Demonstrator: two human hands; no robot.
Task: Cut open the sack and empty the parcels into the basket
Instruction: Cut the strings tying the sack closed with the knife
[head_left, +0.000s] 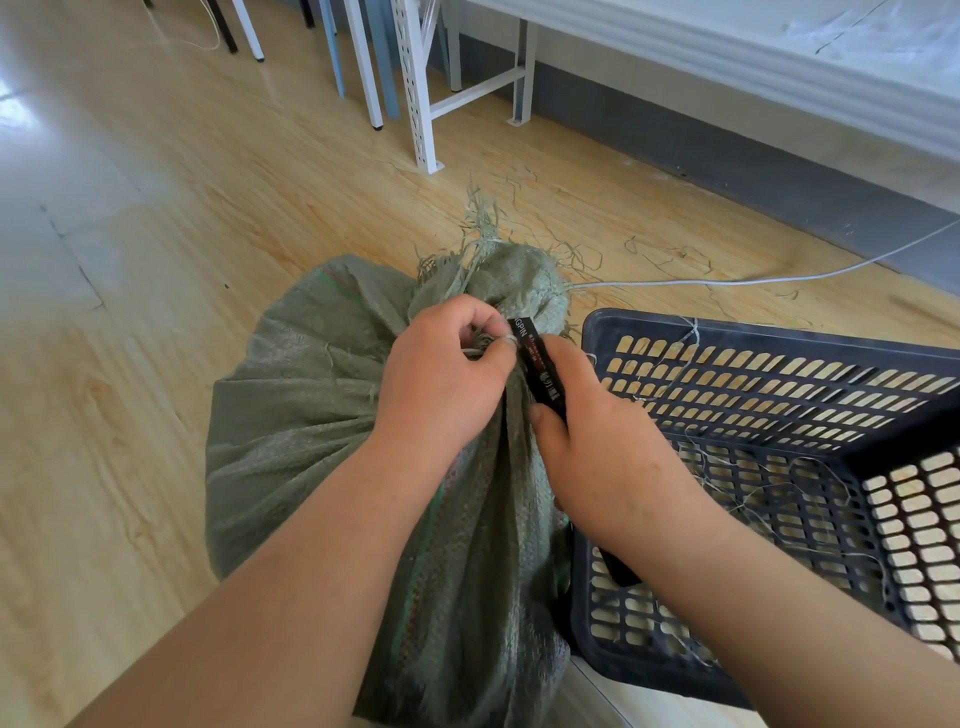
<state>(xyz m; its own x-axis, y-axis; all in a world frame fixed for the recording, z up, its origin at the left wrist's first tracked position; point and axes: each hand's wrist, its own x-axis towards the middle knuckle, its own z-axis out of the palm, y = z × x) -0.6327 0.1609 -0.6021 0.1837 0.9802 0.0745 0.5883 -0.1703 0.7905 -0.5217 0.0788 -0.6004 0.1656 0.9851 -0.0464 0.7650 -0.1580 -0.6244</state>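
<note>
Presently, at the neck: cutting stage, tie not yet severed by the look of it.
Sack (332, 415): green woven, lying on the wooden floor (130, 364), neck gathered and bound, touching the basket's near left corner; parcels hidden inside, none visible.
Left hand (441, 374): fingers curled and pinching the pale tie string (480, 352) at the bunched neck; likely pulling it taut and clear of the fabric so the blade meets string only.
Right hand (597, 441): clamped around a black utility knife (537, 364), printed end up against the tie just beside the left fingertips; blade itself not discernible.
Basket (779, 338): dark slotted plastic, on the floor to the right of the sack, holding only loose threads; probably set close so the opened mouth can tip straight in.
Frayed mouth (483, 228): ragged strands fanning past the knot, with more scattered over the floor.
Risk: cutting edge very near the left fingers; a slip along the string would reach them.
White cable (753, 280): trailing across the floor behind the basket.
</note>
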